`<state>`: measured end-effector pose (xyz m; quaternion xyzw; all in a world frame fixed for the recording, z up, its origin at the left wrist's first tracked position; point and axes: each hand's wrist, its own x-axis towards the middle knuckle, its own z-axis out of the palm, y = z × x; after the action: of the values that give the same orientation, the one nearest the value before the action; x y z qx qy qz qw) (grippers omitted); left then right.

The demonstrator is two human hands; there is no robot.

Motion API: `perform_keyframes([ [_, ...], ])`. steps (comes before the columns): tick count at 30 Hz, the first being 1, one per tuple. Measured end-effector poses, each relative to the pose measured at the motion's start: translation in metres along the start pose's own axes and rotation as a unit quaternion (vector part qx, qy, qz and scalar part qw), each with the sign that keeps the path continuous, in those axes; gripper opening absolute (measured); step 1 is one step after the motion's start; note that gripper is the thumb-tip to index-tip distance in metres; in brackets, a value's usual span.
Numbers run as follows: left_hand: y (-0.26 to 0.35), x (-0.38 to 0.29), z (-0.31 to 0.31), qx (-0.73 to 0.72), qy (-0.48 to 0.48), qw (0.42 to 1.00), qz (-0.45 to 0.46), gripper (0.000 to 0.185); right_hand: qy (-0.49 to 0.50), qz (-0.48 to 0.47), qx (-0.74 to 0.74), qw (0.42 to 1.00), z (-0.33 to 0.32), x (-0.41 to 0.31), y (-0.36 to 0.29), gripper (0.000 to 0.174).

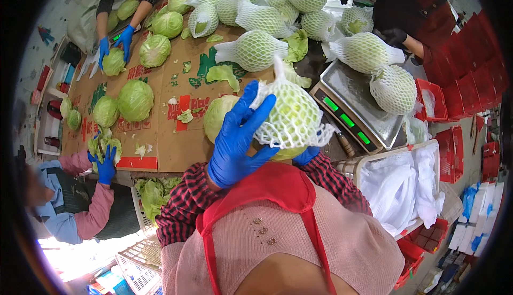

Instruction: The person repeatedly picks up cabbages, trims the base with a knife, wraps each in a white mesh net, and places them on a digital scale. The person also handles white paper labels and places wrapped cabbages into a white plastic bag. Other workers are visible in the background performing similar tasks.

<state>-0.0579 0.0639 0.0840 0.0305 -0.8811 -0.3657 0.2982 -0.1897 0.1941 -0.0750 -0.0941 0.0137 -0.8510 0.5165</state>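
Note:
A round cabbage in a white foam net (290,114) is held up before my chest. The net covers most of it, with a twisted tail at the top, while bare green cabbage (289,153) shows at the lower edge. My left hand (240,146), in a blue glove, grips its left side with fingers spread against the net. Only part of my right hand (306,156), also blue-gloved, shows at the lower right; the cabbage hides its fingers. Behind my left hand sits a bare cabbage (218,114) on the cardboard-covered table (168,134).
Netted cabbages (260,18) are heaped at the table's far side. A digital scale (352,98) stands at right, with netted cabbages at its edge. A knife handle (345,144) lies beside it. White foam nets (388,186) fill a crate. Several co-workers stand around, one handling a cabbage (114,61).

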Motion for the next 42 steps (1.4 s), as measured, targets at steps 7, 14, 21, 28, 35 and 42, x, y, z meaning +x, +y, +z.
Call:
perform_keyframes([
  [7,-0.027,0.010,-0.007,0.056,-0.071,0.993,0.069,0.063,0.049,0.018,0.017,0.998,-0.014,0.010,-0.003,0.062],
  [14,-0.043,0.032,0.000,0.024,-0.052,0.984,0.170,0.042,0.036,0.038,0.032,0.998,-0.001,0.021,-0.008,0.060],
  [21,-0.026,0.053,0.004,-0.016,0.006,0.989,0.146,0.029,0.042,0.052,0.055,0.996,-0.012,0.020,-0.005,0.058],
  [28,-0.024,0.050,0.005,0.303,0.065,0.943,0.119,0.064,0.051,0.029,0.079,0.995,-0.026,0.025,-0.001,0.056],
  [35,-0.041,0.070,0.024,0.131,0.045,0.987,0.075,0.066,0.044,-0.074,0.014,0.996,-0.051,0.060,-0.047,0.056],
  [42,-0.097,0.084,0.044,-0.088,-0.043,0.994,-0.056,0.044,0.060,-0.160,-0.264,0.949,-0.034,0.116,-0.111,0.055],
])
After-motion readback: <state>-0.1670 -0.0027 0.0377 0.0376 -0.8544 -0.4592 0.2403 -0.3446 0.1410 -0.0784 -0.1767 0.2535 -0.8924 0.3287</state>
